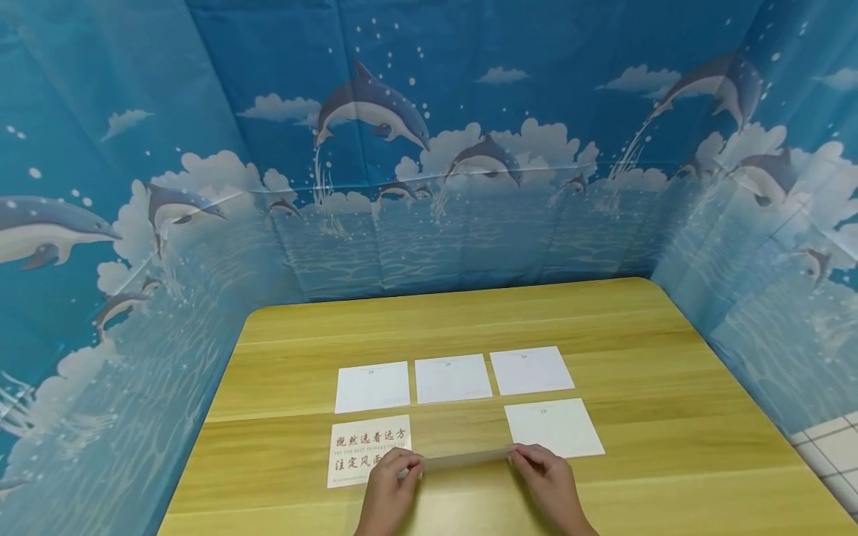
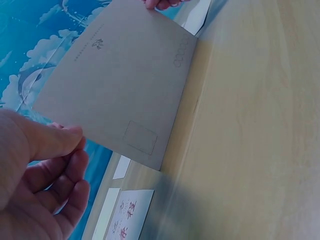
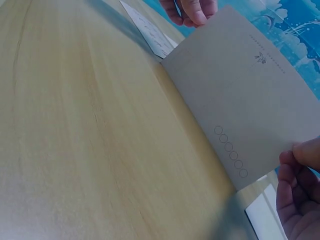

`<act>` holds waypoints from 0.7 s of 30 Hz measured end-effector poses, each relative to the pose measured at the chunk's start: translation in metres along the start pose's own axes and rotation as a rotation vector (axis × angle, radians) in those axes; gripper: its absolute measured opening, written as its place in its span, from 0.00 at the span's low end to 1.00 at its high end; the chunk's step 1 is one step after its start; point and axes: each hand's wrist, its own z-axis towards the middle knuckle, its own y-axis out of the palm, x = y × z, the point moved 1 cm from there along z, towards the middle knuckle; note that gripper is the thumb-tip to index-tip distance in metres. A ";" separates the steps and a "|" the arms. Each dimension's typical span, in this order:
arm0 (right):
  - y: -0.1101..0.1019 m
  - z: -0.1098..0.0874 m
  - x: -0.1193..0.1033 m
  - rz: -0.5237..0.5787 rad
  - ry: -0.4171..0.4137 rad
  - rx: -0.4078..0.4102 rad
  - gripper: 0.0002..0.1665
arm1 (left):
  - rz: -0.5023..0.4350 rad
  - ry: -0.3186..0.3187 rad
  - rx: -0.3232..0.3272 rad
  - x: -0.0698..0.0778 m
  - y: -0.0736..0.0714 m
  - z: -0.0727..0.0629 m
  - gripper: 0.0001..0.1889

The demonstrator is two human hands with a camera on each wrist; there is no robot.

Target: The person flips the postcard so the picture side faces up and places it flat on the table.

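1. Pinching one end of the held card [image 2: 115, 75] between thumb and fingers, the left grip [image 1: 392, 484] is sharing it with the right grip [image 1: 551, 484], which is pinching the opposite end
2. The single held card is spanning the gap between both grips, tilted steeply
3. Five other cards are lying flat on the tabletop [image 1: 697, 476]: three white cards [image 1: 453, 378] are forming the far row, one pale card [image 1: 555, 429] is lying nearer at right, and one red-lettered card [image 1: 362, 447] is lying nearer at left, partly hidden behind the left grip
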 end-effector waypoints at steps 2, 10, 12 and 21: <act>-0.002 -0.001 0.000 0.022 0.028 -0.023 0.08 | -0.011 0.008 -0.021 0.001 -0.002 -0.002 0.06; -0.010 -0.006 0.002 0.103 0.204 -0.159 0.06 | -0.058 0.042 -0.053 -0.003 -0.004 -0.008 0.09; -0.012 -0.007 0.002 0.127 0.199 -0.204 0.07 | -0.083 0.050 -0.050 -0.004 -0.004 -0.010 0.09; -0.025 -0.009 0.008 0.185 0.231 -0.372 0.11 | -0.216 -0.078 -0.131 -0.009 -0.004 -0.017 0.04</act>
